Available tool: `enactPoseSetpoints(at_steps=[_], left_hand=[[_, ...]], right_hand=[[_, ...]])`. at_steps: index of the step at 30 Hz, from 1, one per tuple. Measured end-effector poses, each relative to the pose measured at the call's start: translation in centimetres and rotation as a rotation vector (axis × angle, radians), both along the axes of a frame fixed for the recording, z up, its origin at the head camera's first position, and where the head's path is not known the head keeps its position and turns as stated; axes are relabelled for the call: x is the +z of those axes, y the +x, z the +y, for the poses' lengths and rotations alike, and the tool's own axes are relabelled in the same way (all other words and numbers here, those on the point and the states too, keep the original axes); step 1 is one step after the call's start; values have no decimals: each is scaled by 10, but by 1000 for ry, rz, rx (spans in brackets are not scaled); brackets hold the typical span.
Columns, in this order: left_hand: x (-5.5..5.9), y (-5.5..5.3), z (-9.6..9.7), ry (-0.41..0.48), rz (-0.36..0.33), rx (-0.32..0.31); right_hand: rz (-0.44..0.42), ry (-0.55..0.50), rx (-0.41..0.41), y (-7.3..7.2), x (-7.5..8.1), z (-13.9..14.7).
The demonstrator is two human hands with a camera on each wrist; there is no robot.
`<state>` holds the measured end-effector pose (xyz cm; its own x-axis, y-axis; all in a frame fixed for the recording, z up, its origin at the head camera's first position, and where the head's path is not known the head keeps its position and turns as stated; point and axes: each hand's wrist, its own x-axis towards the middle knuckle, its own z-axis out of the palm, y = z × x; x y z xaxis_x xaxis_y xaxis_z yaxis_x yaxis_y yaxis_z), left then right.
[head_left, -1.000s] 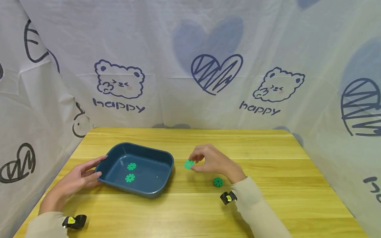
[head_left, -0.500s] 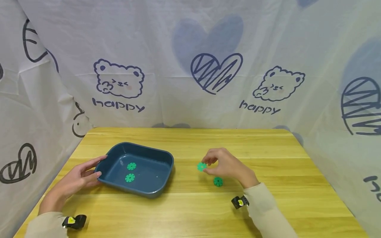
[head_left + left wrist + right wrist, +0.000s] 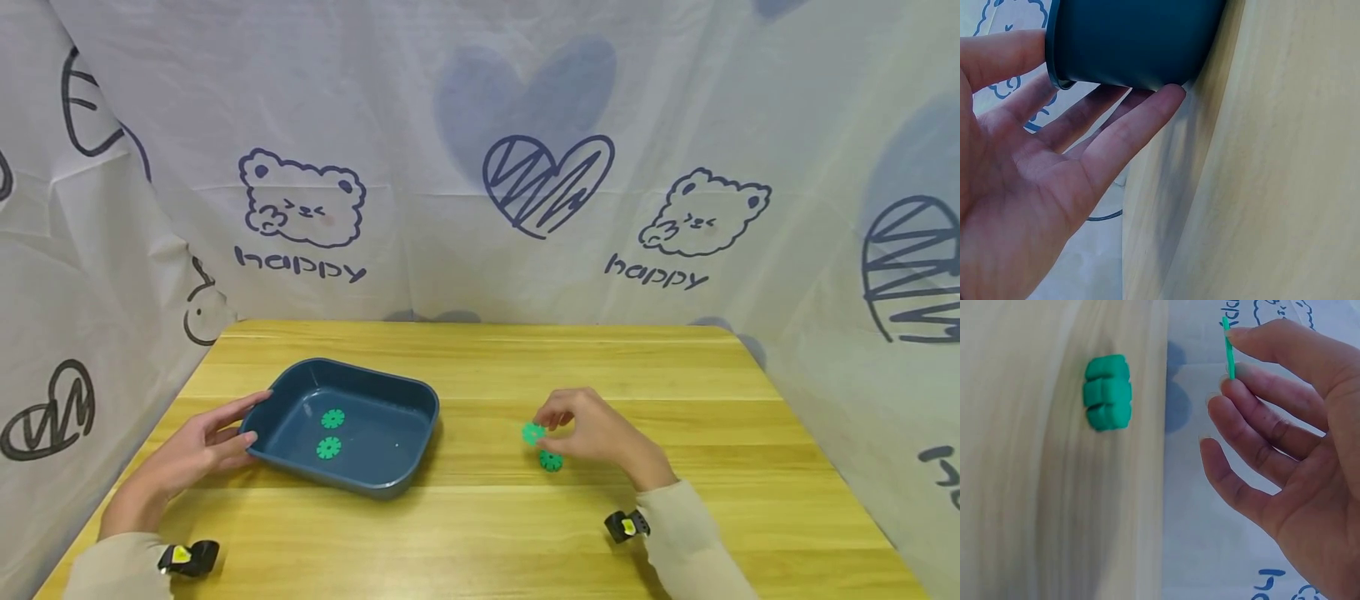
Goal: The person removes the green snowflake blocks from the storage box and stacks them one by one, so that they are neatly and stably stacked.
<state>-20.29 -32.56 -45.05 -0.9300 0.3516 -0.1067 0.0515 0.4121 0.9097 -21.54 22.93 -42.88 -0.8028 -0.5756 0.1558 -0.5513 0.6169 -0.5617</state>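
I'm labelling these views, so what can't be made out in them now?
Left wrist view: the inside of the blue tray, hidden by its own wall.
Head view: part of the held green disc, covered by the right hand.
Right wrist view: whether the thick green piece is one or several, blurred.

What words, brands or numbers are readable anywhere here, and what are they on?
"happy": backdrop cloth, under the left bear drawing.
"happy": same cloth, under the right bear drawing.
Lettering at picture edges: cut off, incomplete.
Yellow patches on the wristbands: any marking too small to read.
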Motion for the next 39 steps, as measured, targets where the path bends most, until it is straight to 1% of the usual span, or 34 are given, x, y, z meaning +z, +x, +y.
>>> enactPoseSetpoints(at_steps=[9, 16, 25, 30, 35, 39], left_hand=[[-1, -1, 0, 11, -8, 1], [1, 0, 1, -3, 8, 0], [1, 0, 0, 6, 13, -10], [0, 0, 0, 5, -1, -1], [0, 1, 0, 16, 2, -4], [0, 1, 0, 21, -1, -5]], right_hand=[[-25, 18, -21, 5, -10, 15], [-35, 22, -32, 7, -20, 22], [-101, -8, -35, 8, -29, 28], [-125, -20, -30, 7, -34, 27], [-167, -23, -39, 7, -35, 27], [-166, -18, -42, 7, -36, 27]])
